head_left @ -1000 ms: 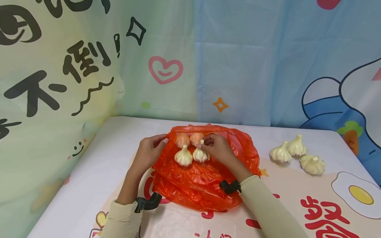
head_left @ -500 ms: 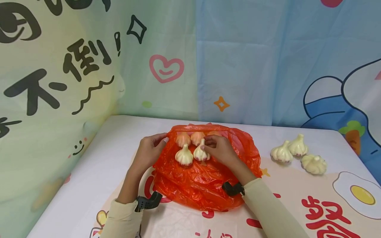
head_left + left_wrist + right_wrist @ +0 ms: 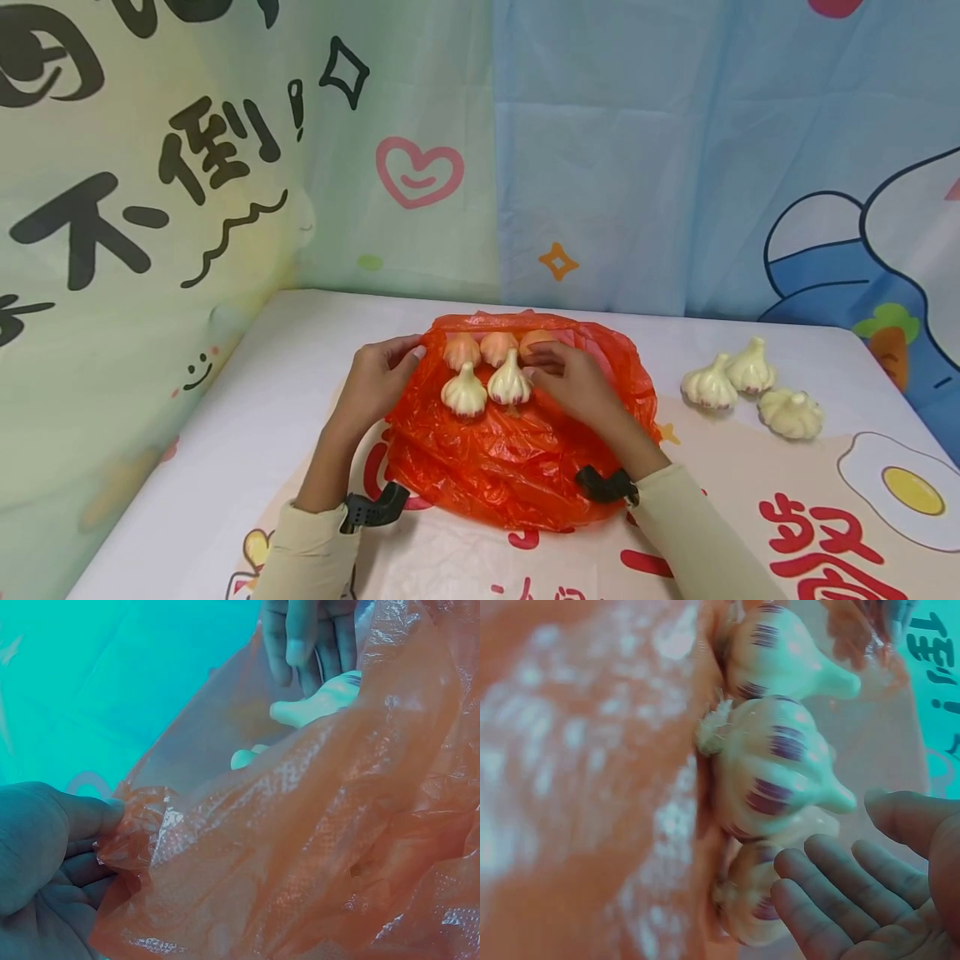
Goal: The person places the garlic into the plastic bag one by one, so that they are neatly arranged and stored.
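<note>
A thin red plastic bag (image 3: 487,475) lies spread on the table. Its left edge is pinched between thumb and fingers of my left hand (image 3: 382,375), as the left wrist view also shows. On the bag stand two pale garlic bulbs, a left bulb (image 3: 464,392) and a right bulb (image 3: 510,379), stems up. Just behind them, several more bulbs (image 3: 461,352) show orange through the film. My right hand (image 3: 573,383) is beside the right bulb, holding nothing. In the right wrist view its fingers (image 3: 832,877) are extended and apart near the garlic bulbs (image 3: 776,765).
Three more garlic bulbs, among them a front one (image 3: 791,414), sit in a group on the table at the right. The white table (image 3: 225,467) carries a printed mat (image 3: 735,500). A patterned cloth (image 3: 600,167) hangs behind and at the left.
My right hand has let go of the right garlic bulb and drawn off to the right, its fingers loosening. The left hand keeps its place on the bag's edge.
</note>
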`<state>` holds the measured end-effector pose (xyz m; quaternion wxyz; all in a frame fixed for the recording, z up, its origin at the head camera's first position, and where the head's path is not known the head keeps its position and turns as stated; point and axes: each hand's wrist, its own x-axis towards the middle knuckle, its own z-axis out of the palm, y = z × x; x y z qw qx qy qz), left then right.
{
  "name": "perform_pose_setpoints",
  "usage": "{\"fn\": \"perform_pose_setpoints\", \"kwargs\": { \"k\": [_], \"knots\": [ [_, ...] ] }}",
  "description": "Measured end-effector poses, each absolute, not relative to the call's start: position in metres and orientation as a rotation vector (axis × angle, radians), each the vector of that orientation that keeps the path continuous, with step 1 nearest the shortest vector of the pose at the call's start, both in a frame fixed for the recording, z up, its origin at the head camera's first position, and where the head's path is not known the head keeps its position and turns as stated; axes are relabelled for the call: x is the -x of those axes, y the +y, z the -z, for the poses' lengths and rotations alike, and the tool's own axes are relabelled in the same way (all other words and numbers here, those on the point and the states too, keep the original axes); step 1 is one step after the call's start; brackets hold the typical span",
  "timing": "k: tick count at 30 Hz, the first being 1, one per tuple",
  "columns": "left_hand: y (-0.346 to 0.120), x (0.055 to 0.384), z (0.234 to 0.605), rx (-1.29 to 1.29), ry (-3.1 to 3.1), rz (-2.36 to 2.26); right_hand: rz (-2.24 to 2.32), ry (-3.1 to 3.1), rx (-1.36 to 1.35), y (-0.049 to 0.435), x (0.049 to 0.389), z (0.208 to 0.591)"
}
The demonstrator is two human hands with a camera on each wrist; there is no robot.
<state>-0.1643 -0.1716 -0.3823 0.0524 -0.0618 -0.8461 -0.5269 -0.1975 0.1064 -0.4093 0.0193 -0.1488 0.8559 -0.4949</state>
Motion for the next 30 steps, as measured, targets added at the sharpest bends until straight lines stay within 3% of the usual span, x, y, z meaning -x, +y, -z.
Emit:
{"fn": "perform_pose_setpoints", "kwargs": {
  "k": [20,30],
  "knots": [
    [-0.168,0.163,0.380,0.174,-2.581,1.600,1.517,2.807,0.487,0.169,0.159,0.386],
    [-0.169,0.163,0.382,0.148,-2.595,1.579,1.601,2.980,0.261,0.196,0.155,0.381]
  ]
}}
